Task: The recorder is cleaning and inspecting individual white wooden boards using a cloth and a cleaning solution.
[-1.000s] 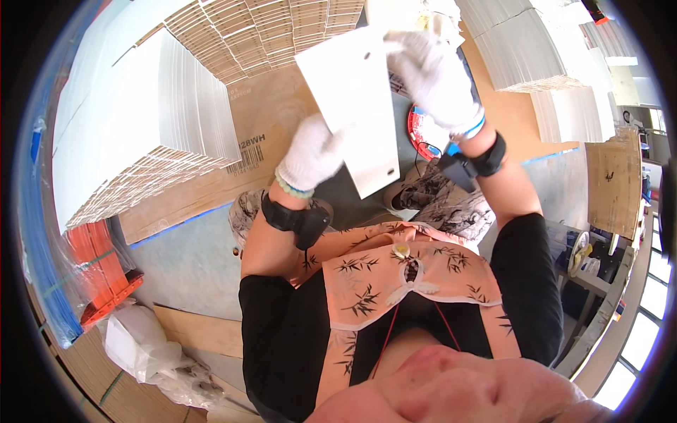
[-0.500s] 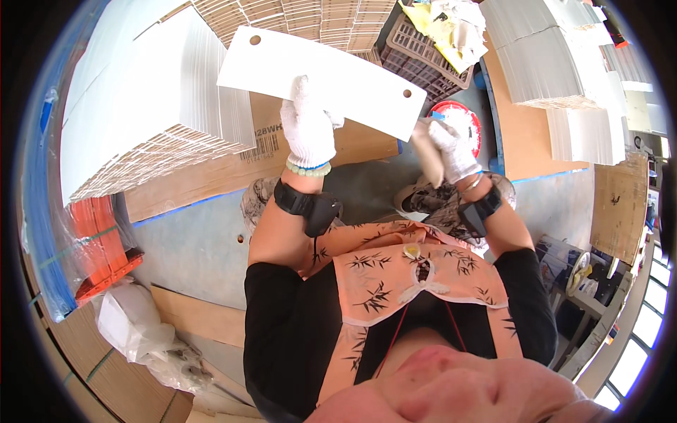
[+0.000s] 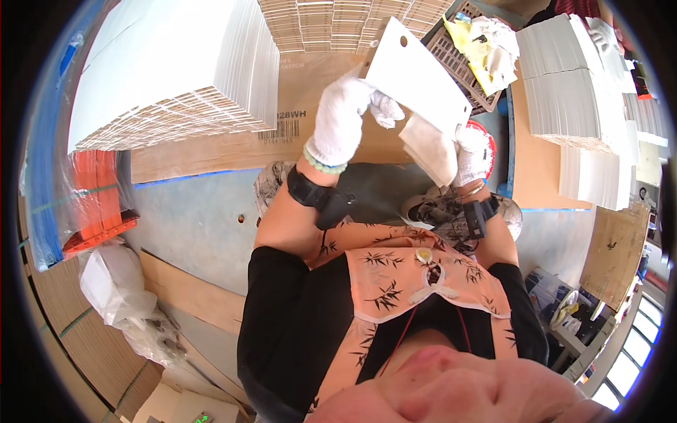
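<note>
A flat white panel (image 3: 416, 74) with a round hole near each end is held up at a slant in front of me. My left hand (image 3: 344, 116), in a white knit glove, is closed on the panel's left long edge with its fingers curled. My right hand (image 3: 471, 154), gloved too, is at the panel's lower right end, closed on a pale beige cloth (image 3: 431, 149). The cloth hangs along the panel's lower edge. Part of the right hand's fingers is hidden behind the panel and cloth.
Tall stacks of white panels (image 3: 169, 60) stand at the left and right (image 3: 564, 81); edge-on panels (image 3: 352, 25) fill the back. A cardboard sheet (image 3: 211, 151) lies below. Behind my right hand are a red-rimmed tub (image 3: 488, 134) and a crate (image 3: 458, 60) holding rags (image 3: 493, 53).
The panel has swung from nearly level to steeply slanted and shifted right. My left hand has moved from its face to its left edge. The cloth now shows spread wider by my right hand.
</note>
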Demonstrator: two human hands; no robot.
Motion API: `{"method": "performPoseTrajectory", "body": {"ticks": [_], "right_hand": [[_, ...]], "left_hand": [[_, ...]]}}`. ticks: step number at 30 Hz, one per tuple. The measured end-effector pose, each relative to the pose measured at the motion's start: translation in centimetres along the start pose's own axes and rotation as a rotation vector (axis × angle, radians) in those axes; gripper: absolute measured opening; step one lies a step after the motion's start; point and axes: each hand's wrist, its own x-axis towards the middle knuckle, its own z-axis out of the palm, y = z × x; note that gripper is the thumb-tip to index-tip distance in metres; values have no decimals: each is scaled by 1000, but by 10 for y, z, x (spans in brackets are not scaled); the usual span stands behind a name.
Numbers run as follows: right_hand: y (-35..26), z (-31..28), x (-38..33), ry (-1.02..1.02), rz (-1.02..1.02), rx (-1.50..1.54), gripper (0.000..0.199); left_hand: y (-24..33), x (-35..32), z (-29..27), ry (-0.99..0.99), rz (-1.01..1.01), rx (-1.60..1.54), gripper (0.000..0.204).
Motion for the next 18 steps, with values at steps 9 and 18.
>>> {"method": "performPoseTrajectory", "body": {"ticks": [9, 18], "right_hand": [[-13, -58, 22, -36, 86, -41, 43], [-89, -114, 42, -85, 91, -416, 41]], "left_hand": [[21, 1, -8, 22, -221, 35, 43], [-16, 22, -5, -325, -560, -477, 85]]}}
